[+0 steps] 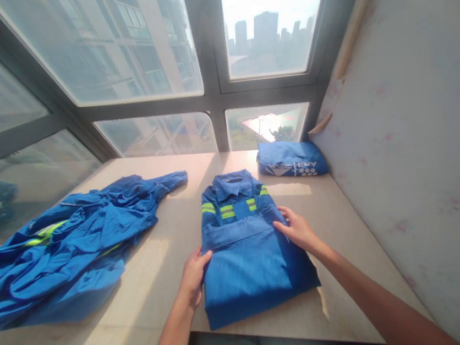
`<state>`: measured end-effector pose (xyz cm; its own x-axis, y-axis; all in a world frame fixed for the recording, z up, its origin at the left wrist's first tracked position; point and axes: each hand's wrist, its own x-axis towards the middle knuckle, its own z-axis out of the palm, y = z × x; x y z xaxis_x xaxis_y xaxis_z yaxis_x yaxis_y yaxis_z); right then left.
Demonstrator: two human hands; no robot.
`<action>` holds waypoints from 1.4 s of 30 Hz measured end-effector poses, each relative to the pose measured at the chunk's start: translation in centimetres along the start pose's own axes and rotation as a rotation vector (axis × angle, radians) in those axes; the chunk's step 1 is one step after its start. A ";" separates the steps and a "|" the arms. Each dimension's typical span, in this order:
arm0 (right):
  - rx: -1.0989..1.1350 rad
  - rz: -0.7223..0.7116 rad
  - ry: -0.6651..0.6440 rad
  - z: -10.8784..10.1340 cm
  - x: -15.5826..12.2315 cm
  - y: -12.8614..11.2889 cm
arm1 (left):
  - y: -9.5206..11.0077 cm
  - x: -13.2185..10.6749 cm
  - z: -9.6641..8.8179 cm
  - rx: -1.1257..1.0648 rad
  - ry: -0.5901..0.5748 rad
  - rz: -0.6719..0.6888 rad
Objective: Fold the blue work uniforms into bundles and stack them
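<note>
A blue work garment with yellow-green reflective stripes (246, 242) lies partly folded on the light wooden table (156, 291) right before me, collar toward the window. My left hand (194, 276) grips its left edge, fingers curled over the cloth. My right hand (296, 227) pinches the folded-over edge on the right side. A second blue garment (293, 160), folded flat with white print on it, lies beyond it by the window corner.
A heap of unfolded blue garments with reflective stripes (68, 246) covers the table's left part. Large windows (210, 75) run along the far edge. A pale wall (418, 145) bounds the table on the right. The near table edge passes under my forearms.
</note>
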<state>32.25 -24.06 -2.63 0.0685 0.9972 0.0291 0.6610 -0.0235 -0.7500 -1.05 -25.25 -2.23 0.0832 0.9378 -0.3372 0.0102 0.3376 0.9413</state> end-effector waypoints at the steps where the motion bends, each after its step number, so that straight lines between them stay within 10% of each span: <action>1: -0.069 -0.002 0.009 0.0 -0.1 -0.1 | 0.0 0.1 -0.1 0.111 0.054 0.026; 6: -0.409 -0.180 0.158 0.3 -1.9 -1.1 | 0.7 -0.8 0.5 0.905 0.381 0.474; 10: -0.477 -0.488 0.108 0.5 -3.6 -2.9 | 1.3 -1.7 1.9 1.190 0.236 0.836; 15: -0.547 -0.581 -0.113 1.8 -3.5 -1.9 | -0.7 0.6 2.4 1.370 -0.103 0.853; 23: -0.474 -0.611 -0.176 2.3 -2.6 1.1 | -2.0 1.8 1.8 1.331 -0.168 0.793; 28: -0.342 -0.670 -0.131 0.5 -1.5 3.8 | -2.3 3.0 -2.4 1.176 -0.185 0.859; 33: -0.454 -0.824 -0.269 -2.4 0.9 6.0 | -0.6 3.9 -6.6 1.306 -0.274 0.987; 42: -0.598 -1.237 -0.406 -4.4 5.7 6.7 | 3.2 6.5 -5.6 1.589 -0.575 1.395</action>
<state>40.40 -18.82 -4.60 -0.9202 0.3462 0.1827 0.3532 0.9355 0.0066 -6.10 -17.58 -1.48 0.9634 0.2306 0.1369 0.2515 -0.9541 -0.1629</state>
